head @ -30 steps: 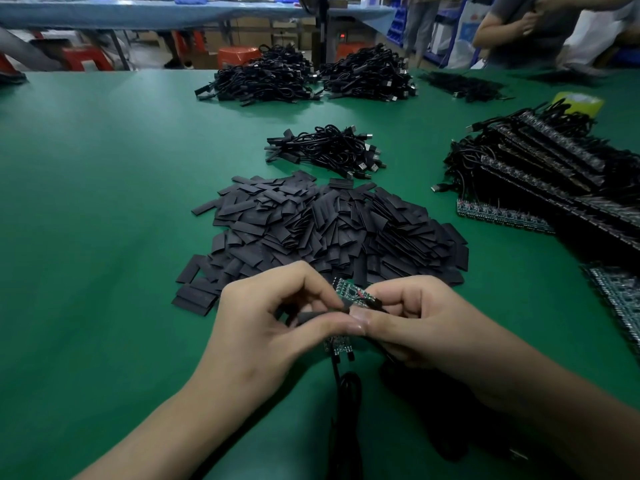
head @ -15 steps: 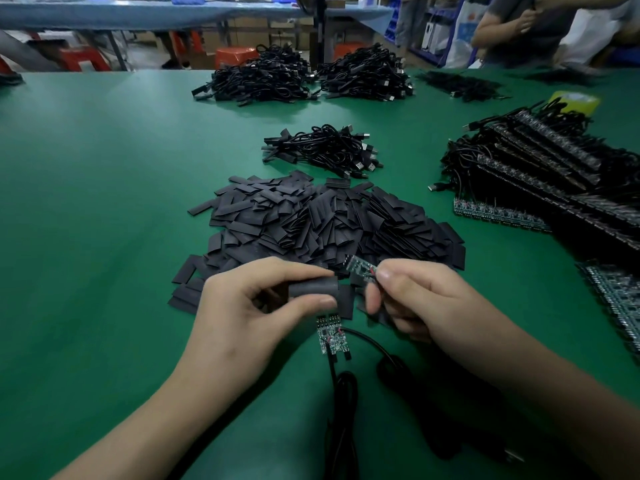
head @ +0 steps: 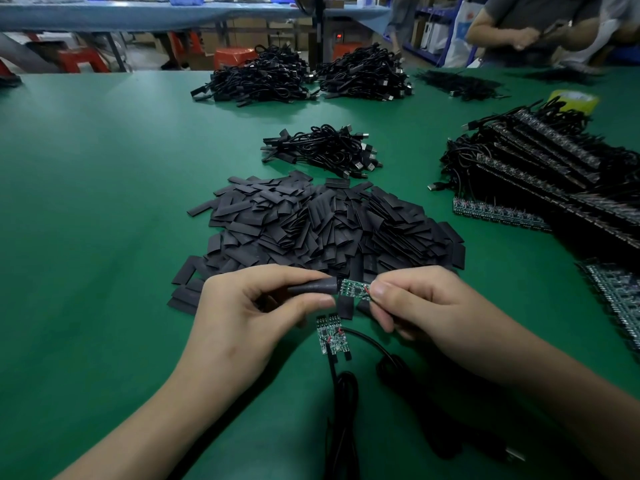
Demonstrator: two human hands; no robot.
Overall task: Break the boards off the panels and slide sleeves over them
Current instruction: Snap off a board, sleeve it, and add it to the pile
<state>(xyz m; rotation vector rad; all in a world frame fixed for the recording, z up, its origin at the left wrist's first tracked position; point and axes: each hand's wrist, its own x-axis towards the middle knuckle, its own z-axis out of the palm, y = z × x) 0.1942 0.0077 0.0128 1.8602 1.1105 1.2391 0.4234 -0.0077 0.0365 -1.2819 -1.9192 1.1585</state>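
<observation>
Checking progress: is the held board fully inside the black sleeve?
No, the board pinched by the right hand shows bare green beside the mouth of the sleeve held in the left hand.

Our green bench (head: 86, 202) carries a heap of black sleeves (head: 322, 223), cable bundles (head: 322, 150), stacked panels (head: 554, 174) and two joined boards (head: 331, 334).

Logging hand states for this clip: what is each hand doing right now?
Left hand: closed, pinching a black sleeve.
Right hand: closed, pinching a small green board by its wired end.
</observation>
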